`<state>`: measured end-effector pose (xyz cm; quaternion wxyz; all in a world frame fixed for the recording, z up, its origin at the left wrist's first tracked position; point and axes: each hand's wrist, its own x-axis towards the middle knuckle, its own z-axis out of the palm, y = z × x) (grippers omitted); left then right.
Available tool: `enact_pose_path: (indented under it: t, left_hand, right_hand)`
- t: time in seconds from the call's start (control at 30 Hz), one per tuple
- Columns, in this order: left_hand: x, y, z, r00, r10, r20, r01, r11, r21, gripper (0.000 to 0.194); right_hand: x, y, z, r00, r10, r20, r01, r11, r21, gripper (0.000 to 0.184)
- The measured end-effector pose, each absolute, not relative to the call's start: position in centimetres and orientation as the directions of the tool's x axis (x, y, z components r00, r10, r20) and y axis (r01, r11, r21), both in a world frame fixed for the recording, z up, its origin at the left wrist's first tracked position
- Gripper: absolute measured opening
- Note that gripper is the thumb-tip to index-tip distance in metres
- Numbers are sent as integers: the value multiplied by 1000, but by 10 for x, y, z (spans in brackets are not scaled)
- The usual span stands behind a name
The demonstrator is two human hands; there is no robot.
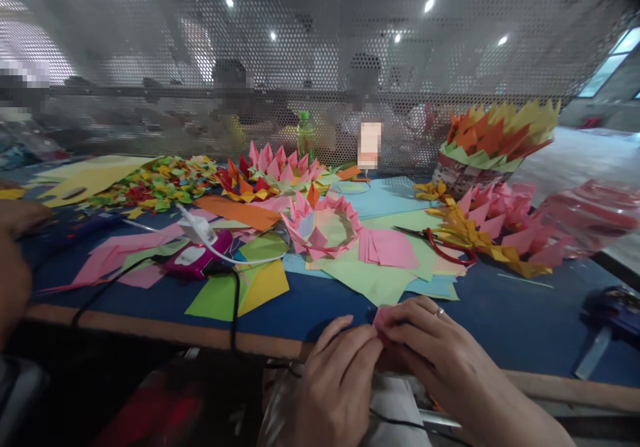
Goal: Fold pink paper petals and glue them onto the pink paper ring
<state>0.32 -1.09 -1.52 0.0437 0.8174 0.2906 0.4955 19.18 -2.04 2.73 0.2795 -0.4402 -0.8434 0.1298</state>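
My left hand (336, 380) and my right hand (430, 347) meet at the near edge of the blue table (500, 314). Both pinch a small folded piece of pink paper (383, 319), mostly hidden between the fingertips. A ring sits on a finger of my right hand. Just beyond the hands lie a stack of pink paper squares (387, 247) and a pink folded paper ring (323, 226).
Loose coloured sheets, red-handled scissors (445, 247), a magenta device with cables (197, 257), piles of folded pieces (155, 180) and paper flower bowls (495, 137) cover the table. A perforated metal screen (320, 67) stands behind. Another person's arm (13, 260) is at the left. A glue gun (613, 314) lies at the right.
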Motion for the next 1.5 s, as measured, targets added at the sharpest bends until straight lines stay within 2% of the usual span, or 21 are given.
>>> enact_pose_path:
  t: [0.3,0.53,0.77,0.93,1.17,1.5]
  left_hand:
    - [-10,-14,-20,350,531,772,538,-788,298,17]
    - [-10,-13,-14,385,548,743,540,-786,301,16]
    - [-8,-7,-11,379,563,734,502,-792,348,12]
    - [-11,-4,-13,377,568,732,485,-794,366,10]
    - [-13,5,-15,522,405,751,466,-873,146,12]
    - [-16,12,-8,578,391,716,409,-898,161,16]
  right_hand:
    - [200,-9,24,-468,798,379,619,603,-504,16]
    - [202,-4,22,-505,771,387,578,636,-512,16]
    - [196,-6,25,-406,884,231,638,455,-621,16]
    - [190,-7,27,-395,896,200,688,433,-581,13]
    - [189,-10,21,-393,894,215,724,444,-528,14]
    - [181,-10,21,-353,895,272,781,442,-440,17]
